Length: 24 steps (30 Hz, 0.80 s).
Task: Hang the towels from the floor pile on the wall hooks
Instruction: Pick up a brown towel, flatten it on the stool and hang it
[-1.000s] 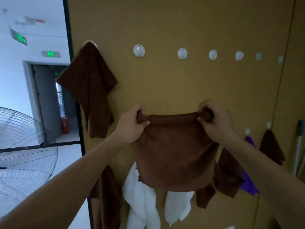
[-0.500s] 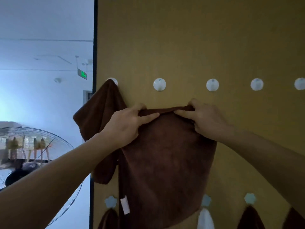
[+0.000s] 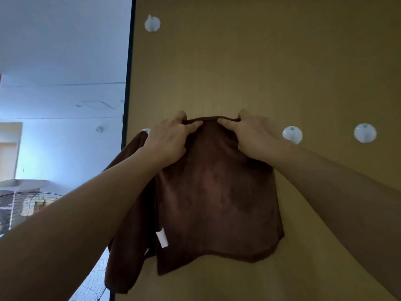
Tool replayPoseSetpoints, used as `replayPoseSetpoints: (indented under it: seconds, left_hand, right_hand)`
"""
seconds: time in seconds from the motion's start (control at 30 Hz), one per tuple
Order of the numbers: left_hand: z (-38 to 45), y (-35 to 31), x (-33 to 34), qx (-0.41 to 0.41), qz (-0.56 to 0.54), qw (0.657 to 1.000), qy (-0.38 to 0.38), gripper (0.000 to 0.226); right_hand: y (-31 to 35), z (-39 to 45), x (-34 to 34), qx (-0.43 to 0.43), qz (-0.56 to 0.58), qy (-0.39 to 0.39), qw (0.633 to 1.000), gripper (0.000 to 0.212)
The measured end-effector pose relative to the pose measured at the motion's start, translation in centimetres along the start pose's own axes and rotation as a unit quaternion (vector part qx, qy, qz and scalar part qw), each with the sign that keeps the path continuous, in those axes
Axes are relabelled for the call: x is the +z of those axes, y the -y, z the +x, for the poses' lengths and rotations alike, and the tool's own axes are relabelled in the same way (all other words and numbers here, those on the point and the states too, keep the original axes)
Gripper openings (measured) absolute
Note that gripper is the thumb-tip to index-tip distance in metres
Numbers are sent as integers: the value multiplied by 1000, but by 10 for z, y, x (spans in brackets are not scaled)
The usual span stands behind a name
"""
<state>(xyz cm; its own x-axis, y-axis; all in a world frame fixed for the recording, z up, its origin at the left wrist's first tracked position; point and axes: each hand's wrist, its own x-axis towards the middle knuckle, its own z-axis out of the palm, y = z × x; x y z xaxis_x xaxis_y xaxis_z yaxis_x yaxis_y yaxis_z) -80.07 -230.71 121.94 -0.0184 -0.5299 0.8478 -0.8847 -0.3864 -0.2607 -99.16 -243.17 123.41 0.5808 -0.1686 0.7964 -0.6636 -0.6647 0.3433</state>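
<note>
Brown towel [image 3: 217, 192], top edge between hands [image 3: 208, 135]

We see a dark brown towel [image 3: 219, 192] with a white tag [image 3: 162, 237], white round hooks [image 3: 292, 134], and a mustard-yellow wall [image 3: 260, 61].
</note>
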Motion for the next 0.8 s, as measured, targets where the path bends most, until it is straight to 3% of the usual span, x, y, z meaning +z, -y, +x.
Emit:
replayPoseSetpoints:
  seconds: [0.1,0.2,0.3,0.4,0.5,0.57,0.67,0.7,0.8]
  left_hand:
    - [12,-8,16,-36,-30,998,31,73]
    - [5,-20,40,-71,-110,991,39,67]
    - [-9,-30,61,-121,-230,965,12,62]
    - [-11,-45,58,-187,-354,916,27,58]
    - [-11,-54,55,-227,-408,884,31,50]
    - [-13,-57,56,-214,-390,895,20,46]
    - [-18,-58,58,-198,-196,960,11,37]
    - [-21,-58,57,-189,-132,973,5,35]
    - [-30,-58,55,-168,-139,976,0,28]
  right_hand:
    - [0,11,16,31,38,31,998,65]
    - [4,0,40,75,163,17,984,66]
    - [22,-20,55,118,314,-5,942,60]
    - [36,-19,56,171,442,4,880,45]
    - [42,-21,56,197,514,1,835,35]
    - [46,-25,58,193,493,11,848,35]
    - [54,-32,62,167,253,5,953,28]
    - [56,-34,62,153,173,-21,973,24]
    - [55,-40,64,121,90,-56,987,15]
